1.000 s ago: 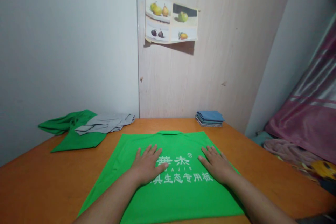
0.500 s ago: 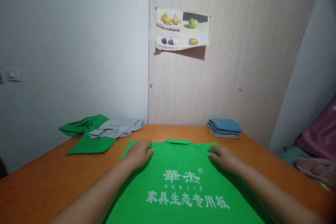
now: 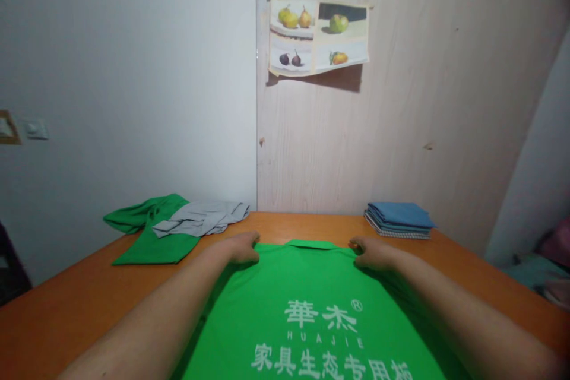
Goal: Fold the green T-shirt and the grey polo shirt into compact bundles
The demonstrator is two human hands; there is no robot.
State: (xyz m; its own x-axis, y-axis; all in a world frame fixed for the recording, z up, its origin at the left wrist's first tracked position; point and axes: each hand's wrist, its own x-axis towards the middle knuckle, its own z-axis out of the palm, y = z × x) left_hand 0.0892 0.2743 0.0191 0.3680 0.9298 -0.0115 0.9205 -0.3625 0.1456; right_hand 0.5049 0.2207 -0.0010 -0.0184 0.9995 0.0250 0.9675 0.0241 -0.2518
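A green shirt (image 3: 320, 279) with white printed lettering lies flat, back side up, on the orange table, its collar at the far end. My left hand (image 3: 244, 248) is at its left shoulder, fingers curled over the far edge and thumb on the cloth. At the right shoulder, my right hand (image 3: 373, 253) takes the edge in the same way, between thumb and fingers. Both hands appear closed on the fabric, though some fingertips are hidden. The shirt's lower part runs out of view, and my forearms cover parts of its sides.
Beyond my left hand lie a crumpled green garment (image 3: 155, 240) and a grey striped cloth (image 3: 202, 218). A stack of folded cloths (image 3: 398, 219), blue on top, sits at the back right of the orange table (image 3: 307, 221). A wall stands directly behind, with a fruit picture (image 3: 318, 35).
Both hands have moved from lying over the shirt's shoulders to its far edge, and their fingers have closed there. The camera view has shifted slightly.
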